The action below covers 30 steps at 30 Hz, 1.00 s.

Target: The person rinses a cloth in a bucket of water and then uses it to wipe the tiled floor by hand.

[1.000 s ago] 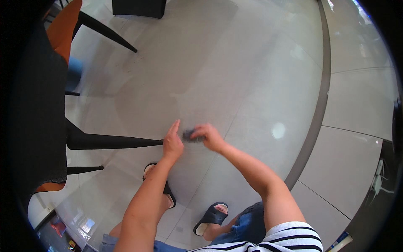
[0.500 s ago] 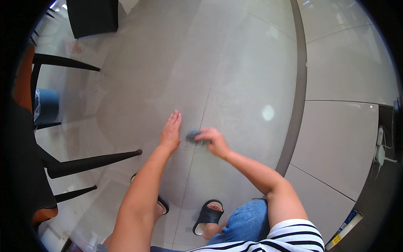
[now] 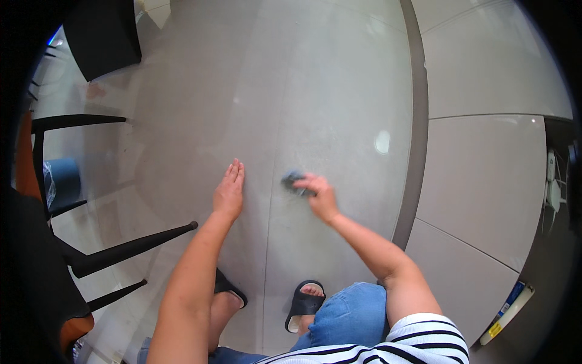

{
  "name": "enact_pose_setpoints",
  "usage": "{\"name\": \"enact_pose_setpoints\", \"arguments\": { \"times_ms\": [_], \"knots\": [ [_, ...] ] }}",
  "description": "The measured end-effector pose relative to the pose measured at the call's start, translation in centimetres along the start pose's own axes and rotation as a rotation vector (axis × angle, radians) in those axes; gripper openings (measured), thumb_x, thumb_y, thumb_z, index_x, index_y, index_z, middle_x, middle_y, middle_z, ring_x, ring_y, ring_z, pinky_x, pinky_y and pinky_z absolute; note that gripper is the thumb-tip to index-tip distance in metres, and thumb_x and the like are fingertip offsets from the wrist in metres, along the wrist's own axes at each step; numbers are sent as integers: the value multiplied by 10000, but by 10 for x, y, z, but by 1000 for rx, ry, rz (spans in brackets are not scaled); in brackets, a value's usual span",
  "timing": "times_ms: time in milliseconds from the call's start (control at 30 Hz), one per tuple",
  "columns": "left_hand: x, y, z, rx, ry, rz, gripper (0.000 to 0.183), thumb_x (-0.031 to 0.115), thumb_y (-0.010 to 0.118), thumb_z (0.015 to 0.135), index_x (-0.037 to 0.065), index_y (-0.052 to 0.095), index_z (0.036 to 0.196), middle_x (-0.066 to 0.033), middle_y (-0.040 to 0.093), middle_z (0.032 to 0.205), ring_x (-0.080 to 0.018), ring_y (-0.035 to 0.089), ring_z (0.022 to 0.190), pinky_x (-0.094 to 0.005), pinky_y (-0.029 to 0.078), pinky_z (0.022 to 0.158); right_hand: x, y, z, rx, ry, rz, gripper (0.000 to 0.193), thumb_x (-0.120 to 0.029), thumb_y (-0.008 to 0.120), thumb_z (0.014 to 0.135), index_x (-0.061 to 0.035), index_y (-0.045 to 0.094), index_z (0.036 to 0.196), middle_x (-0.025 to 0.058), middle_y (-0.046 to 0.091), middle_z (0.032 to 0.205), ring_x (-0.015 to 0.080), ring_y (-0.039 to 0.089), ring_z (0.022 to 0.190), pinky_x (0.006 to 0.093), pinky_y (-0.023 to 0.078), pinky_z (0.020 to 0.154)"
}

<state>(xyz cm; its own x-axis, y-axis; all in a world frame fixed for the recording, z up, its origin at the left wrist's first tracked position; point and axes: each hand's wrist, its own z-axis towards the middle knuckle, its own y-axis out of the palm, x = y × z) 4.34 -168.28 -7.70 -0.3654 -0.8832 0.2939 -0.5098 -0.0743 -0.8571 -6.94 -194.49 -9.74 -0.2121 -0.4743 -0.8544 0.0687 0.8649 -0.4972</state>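
Observation:
My right hand (image 3: 318, 194) is closed around a small dark blue-grey scrubber (image 3: 294, 181), held low at the floor. Motion smears its edges, so its exact kind is unclear. Around it the grey tiled floor (image 3: 327, 115) has a pale, smeary sheen. To the left, my left hand (image 3: 230, 191) is stretched flat with its fingers together and nothing in it. It appears low over the floor; whether it touches cannot be made out.
A black chair (image 3: 133, 242) with slim legs stands at the left, a blue bin (image 3: 62, 182) behind them. A black block-shaped thing (image 3: 103, 36) is at the far left. Beige cabinet fronts (image 3: 479, 176) line the right, with a white power strip (image 3: 553, 182) beyond. My black sandals (image 3: 303, 306) are nearby.
My right hand has moved the scrubber slightly right and away from me, widening the gap between the hands. The whole view has shifted a little; the left hand stays flat.

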Motion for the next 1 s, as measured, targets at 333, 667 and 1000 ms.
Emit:
{"name": "enact_pose_setpoints", "arguments": {
  "times_ms": [333, 667, 1000],
  "knots": [
    [28, -73, -23, 17, -34, -281, 389, 24, 660, 855, 37, 625, 1243, -93, 647, 1241, -214, 638, 1084, -320, 523, 898, -75, 14, -67, -270, 75, 69, 476, -106, 772, 733, -221, 708, 1190, 171, 507, 1431, 375, 467, 1297, 439, 399, 1090],
    [130, -218, -158, -315, -677, -1497, 676, 650, 480, 943, 60, 630, 1237, -51, 667, 1077, -168, 623, 970, -337, 504, 882, -305, -54, -115, 212, 217, 449, 473, -317, 546, 990, -92, 524, 1406, 184, 462, 1481, 356, 411, 1389, 426, 307, 1149],
    [260, -389, -292, -440, -302, -2031, 1015, 848, 198, 874, 110, 214, 1572, -70, 250, 1621, -200, 232, 1491, -382, 263, 1175, -421, -154, -144, 15, 388, 347, 702, -561, 343, 1025, -91, 292, 1546, 159, 217, 1625, 323, 136, 1516, 426, 138, 1213]
  ]
}}
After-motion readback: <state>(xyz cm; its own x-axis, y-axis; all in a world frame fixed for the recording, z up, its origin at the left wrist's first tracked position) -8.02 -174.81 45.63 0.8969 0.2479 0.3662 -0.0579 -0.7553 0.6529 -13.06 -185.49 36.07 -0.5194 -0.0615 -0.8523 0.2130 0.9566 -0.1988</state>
